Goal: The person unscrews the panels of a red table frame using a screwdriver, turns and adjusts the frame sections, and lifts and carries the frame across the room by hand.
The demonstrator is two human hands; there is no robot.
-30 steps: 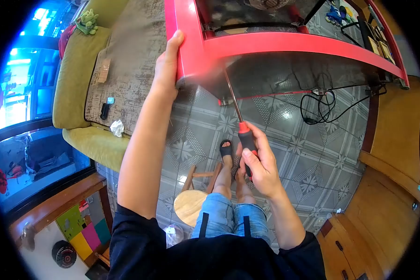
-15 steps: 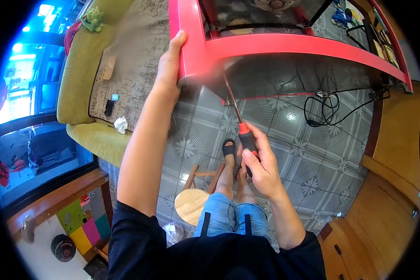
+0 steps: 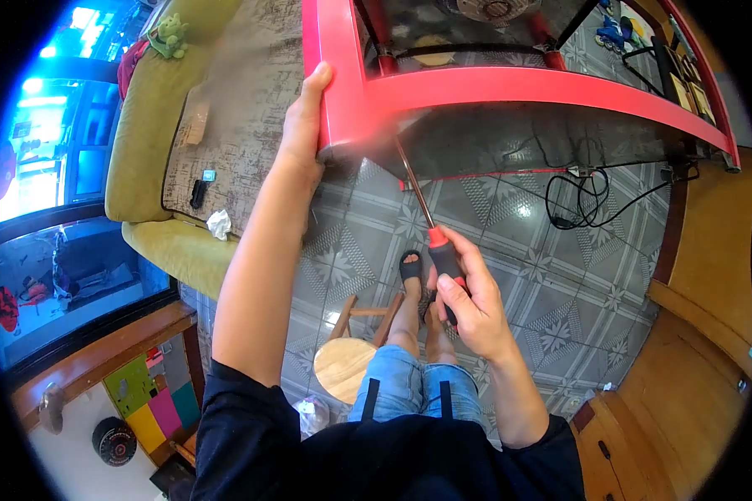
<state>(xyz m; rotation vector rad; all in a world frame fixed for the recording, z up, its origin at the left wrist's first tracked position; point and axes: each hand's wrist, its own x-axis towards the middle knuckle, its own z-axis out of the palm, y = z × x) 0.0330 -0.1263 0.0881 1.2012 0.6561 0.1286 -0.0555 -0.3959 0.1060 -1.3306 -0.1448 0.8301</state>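
Observation:
A red frame with a glossy dark panel below its curved rail fills the upper part of the view. My left hand is closed around the frame's left corner post, thumb along the near edge and other fingers hidden behind it. In my right hand is a screwdriver with a red and black handle. Its long metal shaft points up and slightly left, towards the underside of the frame's corner. The tip lies in a blurred patch there, so I cannot tell whether it touches a screw.
A round wooden stool stands by my legs on the patterned tile floor. Black cables lie coiled under the frame. On the left is a green sofa holding a crumpled tissue. Wooden cabinets line the right.
The whole view has shifted slightly. The screwdriver leans a little further left at its tip, and both hands keep their grips.

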